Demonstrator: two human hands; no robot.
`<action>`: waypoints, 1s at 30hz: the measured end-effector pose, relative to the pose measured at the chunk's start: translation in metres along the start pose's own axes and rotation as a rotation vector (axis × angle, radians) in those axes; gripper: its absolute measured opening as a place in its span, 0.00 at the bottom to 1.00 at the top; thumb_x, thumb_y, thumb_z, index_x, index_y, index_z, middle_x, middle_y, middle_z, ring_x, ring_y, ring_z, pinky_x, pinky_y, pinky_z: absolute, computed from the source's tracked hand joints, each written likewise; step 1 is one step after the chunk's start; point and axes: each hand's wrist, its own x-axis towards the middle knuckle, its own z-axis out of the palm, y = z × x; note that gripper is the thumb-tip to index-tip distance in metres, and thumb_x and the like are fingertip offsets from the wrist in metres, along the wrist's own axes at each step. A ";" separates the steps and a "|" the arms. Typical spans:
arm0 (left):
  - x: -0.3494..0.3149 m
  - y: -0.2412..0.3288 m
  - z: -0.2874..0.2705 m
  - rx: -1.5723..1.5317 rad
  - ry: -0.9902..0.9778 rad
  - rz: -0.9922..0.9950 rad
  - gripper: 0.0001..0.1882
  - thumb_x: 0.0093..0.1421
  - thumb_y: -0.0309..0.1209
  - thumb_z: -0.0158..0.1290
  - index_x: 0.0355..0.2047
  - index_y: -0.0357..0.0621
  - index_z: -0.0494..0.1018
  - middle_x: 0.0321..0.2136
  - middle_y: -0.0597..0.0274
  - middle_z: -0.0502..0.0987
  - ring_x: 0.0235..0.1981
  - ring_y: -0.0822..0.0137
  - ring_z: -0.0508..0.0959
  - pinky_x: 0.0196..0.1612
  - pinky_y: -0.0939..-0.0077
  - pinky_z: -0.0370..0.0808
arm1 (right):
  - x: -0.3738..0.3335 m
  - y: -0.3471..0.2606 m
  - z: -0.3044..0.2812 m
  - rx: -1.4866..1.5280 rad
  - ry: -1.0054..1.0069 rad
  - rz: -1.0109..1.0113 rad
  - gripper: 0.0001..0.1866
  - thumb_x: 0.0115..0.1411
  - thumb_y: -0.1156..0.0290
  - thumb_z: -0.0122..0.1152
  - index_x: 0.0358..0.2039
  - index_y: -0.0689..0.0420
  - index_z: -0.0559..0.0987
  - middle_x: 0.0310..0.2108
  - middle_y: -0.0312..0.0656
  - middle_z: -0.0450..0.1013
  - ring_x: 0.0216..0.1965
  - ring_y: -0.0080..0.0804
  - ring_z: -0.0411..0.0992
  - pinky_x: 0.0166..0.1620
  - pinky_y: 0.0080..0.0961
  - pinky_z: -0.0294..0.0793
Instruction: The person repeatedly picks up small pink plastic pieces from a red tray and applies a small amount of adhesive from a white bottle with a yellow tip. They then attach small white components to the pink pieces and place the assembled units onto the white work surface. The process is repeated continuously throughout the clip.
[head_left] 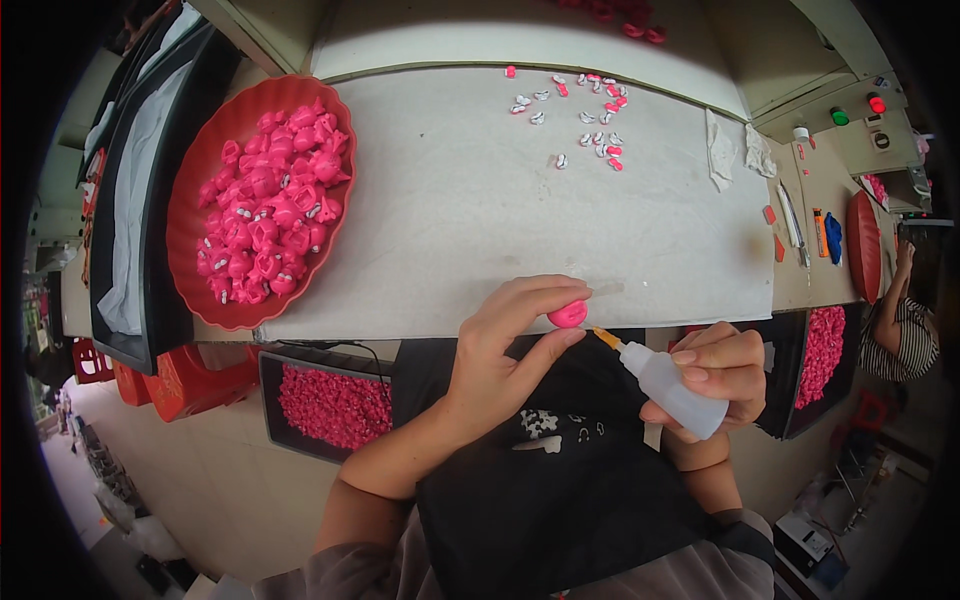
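Observation:
My left hand (pixel 510 340) pinches a small, rounded pink plastic piece (pixel 568 314) between thumb and fingers, just over the near edge of the worktable. Closed around a translucent white squeeze bottle (pixel 678 388), my right hand (pixel 725 372) tilts it up and to the left. The bottle's narrow amber nozzle (pixel 606 338) points at the pink piece, with a small gap between the tip and the piece. Across the far part of the white table sheet (pixel 450 190) lie several tiny white and pink parts (pixel 600 118). Whether any liquid leaves the nozzle is too small to tell.
On the left stands a red scalloped bowl (pixel 340 215) heaped with pink pieces. A dark bin (pixel 275 420) of small pink parts sits below the table edge. Crumpled white tissue (pixel 718 150) lies at the far right. Another person in stripes (pixel 905 345) is at the right.

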 end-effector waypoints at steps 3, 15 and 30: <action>0.000 0.000 0.001 -0.006 -0.007 -0.001 0.15 0.48 0.19 0.55 0.38 0.36 0.72 0.39 0.54 0.74 0.43 0.63 0.73 0.46 0.74 0.68 | -0.001 0.001 0.003 -0.004 0.001 0.003 0.23 0.37 0.61 0.74 0.29 0.54 0.69 0.28 0.37 0.66 0.23 0.23 0.64 0.25 0.16 0.67; 0.000 -0.007 -0.011 -0.268 0.073 -0.168 0.14 0.51 0.19 0.53 0.40 0.35 0.71 0.38 0.58 0.74 0.39 0.71 0.71 0.46 0.79 0.66 | 0.019 0.041 -0.016 0.272 0.090 0.136 0.18 0.39 0.79 0.68 0.33 0.60 0.72 0.31 0.43 0.68 0.31 0.27 0.69 0.28 0.21 0.71; 0.001 -0.018 -0.019 -0.325 0.072 -0.196 0.14 0.51 0.21 0.53 0.40 0.35 0.71 0.38 0.59 0.74 0.39 0.71 0.71 0.45 0.79 0.66 | 0.090 0.146 0.007 -0.490 -0.439 0.314 0.07 0.49 0.76 0.58 0.29 0.63 0.73 0.29 0.43 0.72 0.31 0.37 0.71 0.36 0.25 0.67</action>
